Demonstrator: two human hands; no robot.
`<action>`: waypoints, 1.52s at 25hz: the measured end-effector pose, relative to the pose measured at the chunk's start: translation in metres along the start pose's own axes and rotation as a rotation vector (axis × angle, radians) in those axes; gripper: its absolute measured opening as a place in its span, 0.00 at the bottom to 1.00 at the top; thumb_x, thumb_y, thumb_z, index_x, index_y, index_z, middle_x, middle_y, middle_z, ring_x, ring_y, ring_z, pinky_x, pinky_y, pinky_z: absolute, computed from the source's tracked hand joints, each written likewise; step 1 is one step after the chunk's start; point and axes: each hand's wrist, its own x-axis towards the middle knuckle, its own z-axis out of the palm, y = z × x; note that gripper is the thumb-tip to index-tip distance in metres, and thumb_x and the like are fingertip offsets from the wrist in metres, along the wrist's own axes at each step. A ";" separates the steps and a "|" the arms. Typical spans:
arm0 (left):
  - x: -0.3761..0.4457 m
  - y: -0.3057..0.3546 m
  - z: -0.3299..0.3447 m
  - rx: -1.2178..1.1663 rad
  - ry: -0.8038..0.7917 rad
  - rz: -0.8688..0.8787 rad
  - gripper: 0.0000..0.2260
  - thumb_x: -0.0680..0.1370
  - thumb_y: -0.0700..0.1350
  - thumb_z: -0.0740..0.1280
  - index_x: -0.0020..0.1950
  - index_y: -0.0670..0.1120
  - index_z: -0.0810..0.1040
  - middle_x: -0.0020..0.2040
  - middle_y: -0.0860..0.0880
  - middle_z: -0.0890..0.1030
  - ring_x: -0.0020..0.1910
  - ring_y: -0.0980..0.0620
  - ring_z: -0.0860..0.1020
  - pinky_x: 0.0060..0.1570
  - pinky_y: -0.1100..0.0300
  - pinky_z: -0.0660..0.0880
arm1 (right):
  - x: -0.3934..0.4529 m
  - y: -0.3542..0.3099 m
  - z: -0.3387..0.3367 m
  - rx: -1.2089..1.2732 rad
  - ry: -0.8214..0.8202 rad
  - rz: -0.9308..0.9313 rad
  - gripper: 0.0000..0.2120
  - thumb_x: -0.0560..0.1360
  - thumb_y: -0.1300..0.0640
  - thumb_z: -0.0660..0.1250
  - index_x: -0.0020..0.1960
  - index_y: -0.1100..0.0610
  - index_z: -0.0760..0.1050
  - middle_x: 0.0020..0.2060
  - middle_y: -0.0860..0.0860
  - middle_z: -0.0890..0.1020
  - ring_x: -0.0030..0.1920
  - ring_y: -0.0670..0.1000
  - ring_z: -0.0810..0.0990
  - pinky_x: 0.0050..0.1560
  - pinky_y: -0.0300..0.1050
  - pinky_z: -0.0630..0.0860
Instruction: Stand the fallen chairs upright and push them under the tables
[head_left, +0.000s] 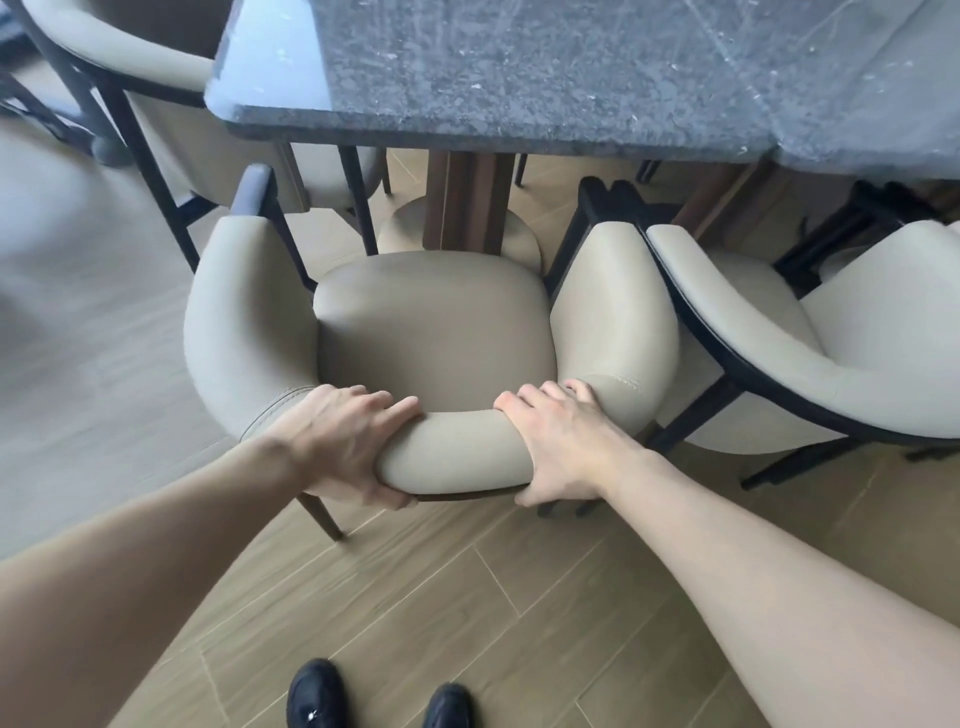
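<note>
A beige padded chair (431, 322) with a curved backrest and dark legs stands upright in front of me, facing the dark speckled stone table (519, 78). Its seat front sits just short of the table edge, near the brown pedestal (467, 202). My left hand (353, 441) grips the top of the backrest left of centre, thumb underneath. My right hand (561, 441) grips the same backrest right of centre, fingers over the top.
A second beige chair (831, 353) stands upright close on the right, its arm almost touching the one I hold. A third chair (156, 67) stands at the table's left end. Wood-look floor (467, 597) lies below, with my black shoes (317, 696) near the bottom edge.
</note>
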 end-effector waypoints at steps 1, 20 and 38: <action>-0.003 0.004 0.001 -0.002 0.002 0.002 0.36 0.60 0.78 0.59 0.59 0.56 0.67 0.48 0.55 0.79 0.48 0.48 0.80 0.43 0.53 0.77 | -0.003 -0.001 0.001 -0.009 0.005 -0.005 0.40 0.58 0.37 0.75 0.64 0.50 0.64 0.54 0.49 0.74 0.57 0.55 0.73 0.65 0.56 0.64; -0.016 -0.011 0.007 0.127 0.116 0.179 0.36 0.63 0.79 0.56 0.60 0.56 0.72 0.43 0.55 0.83 0.40 0.45 0.82 0.33 0.57 0.67 | -0.006 -0.015 0.003 -0.110 0.017 -0.042 0.41 0.57 0.32 0.72 0.63 0.50 0.65 0.52 0.47 0.75 0.56 0.52 0.75 0.59 0.52 0.70; -0.025 -0.020 0.010 0.159 0.114 0.156 0.38 0.62 0.79 0.55 0.63 0.57 0.70 0.47 0.56 0.83 0.43 0.47 0.83 0.35 0.58 0.66 | -0.004 -0.025 0.004 -0.126 0.070 -0.065 0.40 0.57 0.31 0.73 0.61 0.52 0.66 0.51 0.49 0.77 0.55 0.54 0.77 0.55 0.53 0.73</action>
